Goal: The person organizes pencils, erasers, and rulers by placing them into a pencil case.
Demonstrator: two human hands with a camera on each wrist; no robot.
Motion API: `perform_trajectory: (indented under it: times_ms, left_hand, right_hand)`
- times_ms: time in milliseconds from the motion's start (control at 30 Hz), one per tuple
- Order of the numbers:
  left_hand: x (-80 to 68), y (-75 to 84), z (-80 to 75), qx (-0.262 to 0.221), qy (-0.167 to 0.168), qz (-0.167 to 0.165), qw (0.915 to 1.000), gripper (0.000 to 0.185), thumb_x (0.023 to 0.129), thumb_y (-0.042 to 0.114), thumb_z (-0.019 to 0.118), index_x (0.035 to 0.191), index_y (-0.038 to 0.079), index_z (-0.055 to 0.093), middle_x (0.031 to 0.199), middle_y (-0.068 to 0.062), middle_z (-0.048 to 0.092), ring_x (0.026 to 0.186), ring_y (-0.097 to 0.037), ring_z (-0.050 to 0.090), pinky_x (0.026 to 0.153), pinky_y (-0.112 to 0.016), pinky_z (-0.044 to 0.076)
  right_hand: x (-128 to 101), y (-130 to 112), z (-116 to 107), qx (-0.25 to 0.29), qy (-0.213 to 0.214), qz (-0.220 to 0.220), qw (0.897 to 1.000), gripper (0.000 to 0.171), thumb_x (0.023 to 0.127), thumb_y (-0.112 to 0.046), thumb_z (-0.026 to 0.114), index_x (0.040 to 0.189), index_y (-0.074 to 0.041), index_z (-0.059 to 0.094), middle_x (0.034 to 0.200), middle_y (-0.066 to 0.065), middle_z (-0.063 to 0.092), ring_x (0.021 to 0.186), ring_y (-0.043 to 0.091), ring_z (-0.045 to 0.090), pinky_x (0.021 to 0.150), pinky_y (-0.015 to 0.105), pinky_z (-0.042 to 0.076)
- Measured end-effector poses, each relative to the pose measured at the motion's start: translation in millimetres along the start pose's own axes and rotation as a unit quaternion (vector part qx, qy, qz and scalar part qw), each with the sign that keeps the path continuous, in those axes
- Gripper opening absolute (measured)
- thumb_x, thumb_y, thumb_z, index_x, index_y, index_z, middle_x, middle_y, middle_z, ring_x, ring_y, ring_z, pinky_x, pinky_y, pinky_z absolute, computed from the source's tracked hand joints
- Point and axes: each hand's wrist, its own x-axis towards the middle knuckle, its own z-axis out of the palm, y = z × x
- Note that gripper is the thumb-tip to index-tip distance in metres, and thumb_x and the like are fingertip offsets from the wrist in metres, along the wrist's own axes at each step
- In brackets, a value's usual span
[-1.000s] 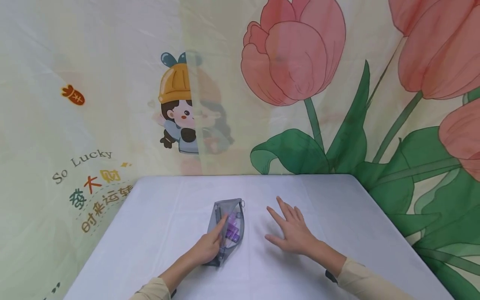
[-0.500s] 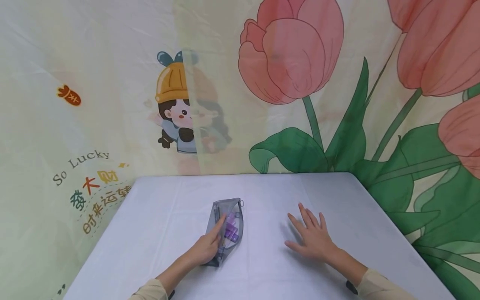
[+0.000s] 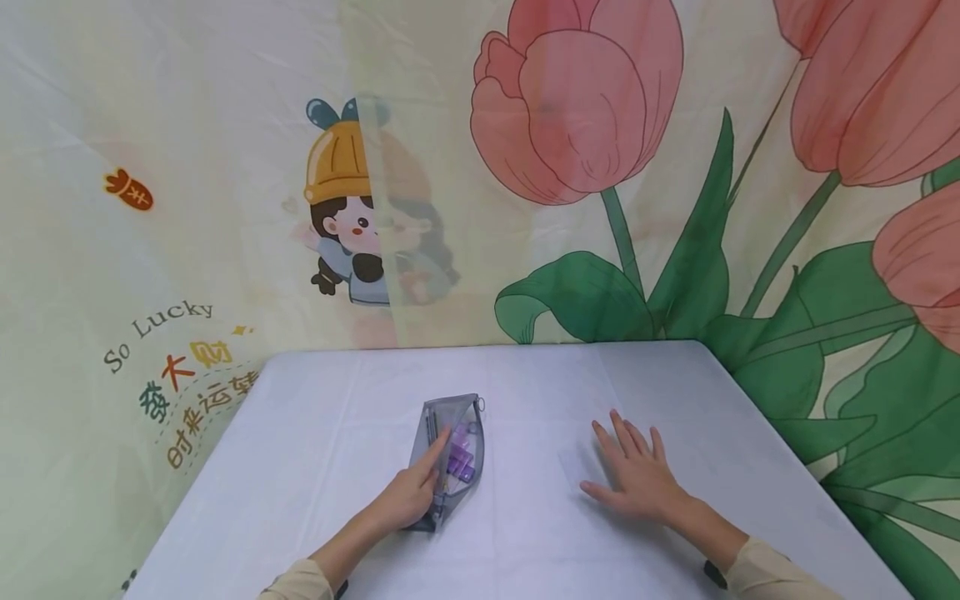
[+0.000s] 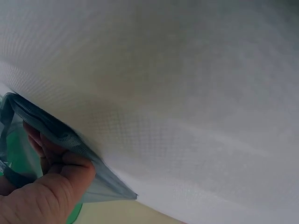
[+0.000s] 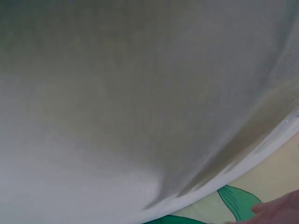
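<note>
Seemingly nearly done: left hand (image 3: 408,498) holds the mesh pouch (image 3: 450,454) mid-bench (image 3: 315,433) (purple items inside; zipper state unclear), right hand (image 3: 637,479) lies flat, fingers spread, well apart

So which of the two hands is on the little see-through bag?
The left hand holds the grey mesh pouch. The right hand lies flat on the white table, apart from it.

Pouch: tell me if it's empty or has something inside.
Not empty: purple items show through the grey mesh pouch, which lies flat under the left hand.
</note>
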Motion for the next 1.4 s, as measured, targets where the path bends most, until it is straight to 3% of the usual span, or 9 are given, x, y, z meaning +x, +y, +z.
perform_trajectory:
  times_ms: [100, 200, 333, 533, 733, 867, 1067, 1233, 1400]
  left_hand:
    - [1.2, -0.3, -1.1, 0.004, -0.004, -0.004, 1.0, 0.061, 0.106, 0.013, 0.037, 0.159, 0.033, 0.015, 0.154, -0.03, 0.034, 0.077, -0.029, 0.064, 0.072, -0.042, 0.051]
    - [0.9, -0.2, -1.9, 0.008, -0.005, -0.002, 1.0, 0.061, 0.106, 0.012, 0.037, 0.159, 0.033, 0.015, 0.153, -0.03, 0.034, 0.079, -0.022, 0.063, 0.073, -0.04, 0.049]
    - [-0.3, 0.0, -2.4, 0.012, 0.0, 0.005, 0.9999, 0.061, 0.106, 0.011, 0.037, 0.159, 0.032, 0.017, 0.152, -0.03, 0.036, 0.103, -0.039, 0.066, 0.083, -0.05, 0.05]
    - [-0.8, 0.5, -2.9, 0.012, 0.002, 0.003, 0.9999, 0.061, 0.106, 0.011, 0.037, 0.159, 0.032, 0.018, 0.153, -0.029, 0.036, 0.117, -0.052, 0.058, 0.089, -0.056, 0.049]
    - [-0.6, -1.4, -3.3, 0.01, -0.001, 0.004, 0.9999, 0.062, 0.106, 0.011, 0.037, 0.159, 0.034, 0.016, 0.154, -0.029, 0.035, 0.115, -0.05, 0.06, 0.088, -0.055, 0.049]
    - [0.1, -1.9, -3.5, 0.013, -0.005, 0.008, 0.9999, 0.062, 0.106, 0.011, 0.038, 0.159, 0.034, 0.016, 0.152, -0.031, 0.035, 0.109, -0.043, 0.064, 0.086, -0.053, 0.049]
    - [2.0, 0.1, -5.0, 0.016, -0.007, 0.008, 0.9998, 0.062, 0.105, 0.011, 0.038, 0.159, 0.033, 0.016, 0.152, -0.031, 0.035, 0.097, -0.033, 0.066, 0.085, -0.052, 0.05]
    - [0.7, -0.2, -3.6, 0.011, -0.008, 0.012, 0.9998, 0.061, 0.106, 0.01, 0.037, 0.159, 0.031, 0.017, 0.154, -0.03, 0.034, 0.105, -0.043, 0.065, 0.091, -0.057, 0.049]
    - [-0.4, -0.9, -2.3, 0.005, -0.016, 0.013, 0.9998, 0.061, 0.106, 0.011, 0.037, 0.159, 0.032, 0.016, 0.151, -0.033, 0.034, 0.071, -0.025, 0.061, 0.081, -0.05, 0.05]
  right_hand:
    - [0.9, -1.1, -0.6, 0.027, -0.037, 0.038, 0.998, 0.097, 0.085, -0.068, 0.061, 0.152, -0.003, 0.035, 0.155, 0.028, 0.032, 0.14, 0.046, 0.035, 0.11, 0.074, 0.016]
    - [3.4, -5.2, -3.2, 0.055, -0.08, 0.08, 0.992, 0.101, 0.083, -0.069, 0.063, 0.15, 0.002, 0.034, 0.147, 0.029, 0.041, 0.134, 0.047, 0.041, 0.107, 0.072, 0.027]
    - [7.8, -12.8, -7.1, 0.101, -0.116, 0.116, 0.981, 0.103, 0.078, -0.066, 0.071, 0.148, 0.002, 0.036, 0.137, 0.027, 0.047, 0.124, 0.044, 0.049, 0.1, 0.064, 0.041]
    - [17.8, -31.1, -10.6, 0.184, -0.124, 0.132, 0.966, 0.097, 0.073, -0.048, 0.085, 0.145, -0.001, 0.039, 0.12, 0.016, 0.056, 0.11, 0.028, 0.057, 0.094, 0.052, 0.05]
    - [26.9, -49.9, -3.2, 0.12, -0.097, 0.15, 0.977, 0.083, 0.066, -0.035, 0.092, 0.128, 0.003, 0.053, 0.102, 0.013, 0.058, 0.091, 0.024, 0.057, 0.079, 0.044, 0.053]
    - [31.8, -61.0, -1.5, 0.077, -0.099, 0.177, 0.976, 0.074, 0.062, -0.026, 0.094, 0.119, 0.004, 0.057, 0.099, 0.015, 0.059, 0.09, 0.028, 0.057, 0.078, 0.046, 0.053]
    - [41.8, -62.7, -0.2, 0.076, -0.107, 0.183, 0.974, 0.066, 0.063, -0.016, 0.092, 0.118, 0.002, 0.06, 0.1, 0.013, 0.061, 0.095, 0.031, 0.058, 0.085, 0.047, 0.052]
    - [46.4, -59.7, -1.6, 0.112, -0.134, 0.171, 0.97, 0.061, 0.063, -0.009, 0.09, 0.116, -0.001, 0.061, 0.101, 0.014, 0.058, 0.093, 0.029, 0.056, 0.083, 0.048, 0.053]
    - [41.4, -58.4, -2.9, 0.141, -0.133, 0.14, 0.971, 0.06, 0.065, -0.003, 0.089, 0.118, -0.009, 0.061, 0.104, 0.017, 0.051, 0.083, 0.025, 0.057, 0.073, 0.043, 0.056]
